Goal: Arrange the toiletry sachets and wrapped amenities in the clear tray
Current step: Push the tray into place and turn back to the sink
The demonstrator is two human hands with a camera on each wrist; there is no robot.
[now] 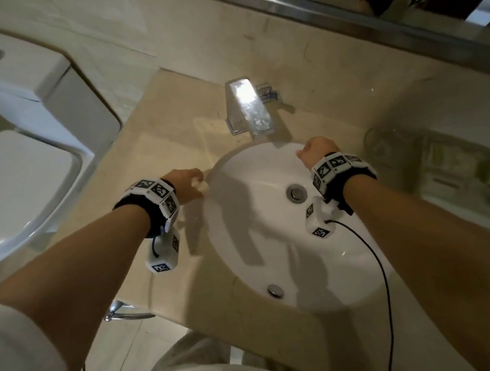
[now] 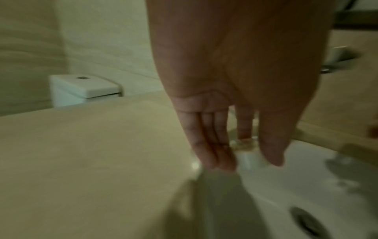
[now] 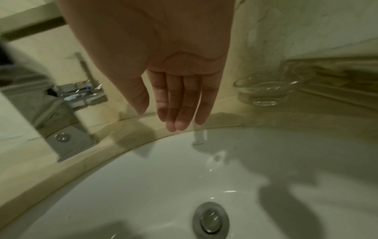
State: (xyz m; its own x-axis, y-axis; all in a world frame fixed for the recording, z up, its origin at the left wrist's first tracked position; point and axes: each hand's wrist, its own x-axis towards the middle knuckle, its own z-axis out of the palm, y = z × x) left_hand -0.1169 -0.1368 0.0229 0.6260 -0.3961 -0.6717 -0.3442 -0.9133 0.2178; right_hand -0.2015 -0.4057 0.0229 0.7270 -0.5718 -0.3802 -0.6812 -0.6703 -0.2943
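The clear tray (image 1: 438,195) stands on the counter at the far right, blurred, with pale green sachets (image 1: 459,162) inside; its edge (image 3: 337,76) shows in the right wrist view. My left hand (image 1: 196,184) hovers at the left rim of the basin. Its thumb and forefinger seem to pinch a small pale, glinting wrapped amenity (image 2: 243,144), but blur hides its shape. My right hand (image 1: 310,152) hangs over the far rim of the basin beside the tap. Its fingers (image 3: 180,113) point down, relaxed, and hold nothing.
A white round basin (image 1: 241,216) with a metal drain (image 1: 296,193) fills the beige counter's middle. A chrome tap (image 1: 249,109) stands behind it. An empty glass (image 1: 384,146) sits between basin and tray. A toilet (image 1: 20,190) lies left, a mirror (image 1: 369,0) above.
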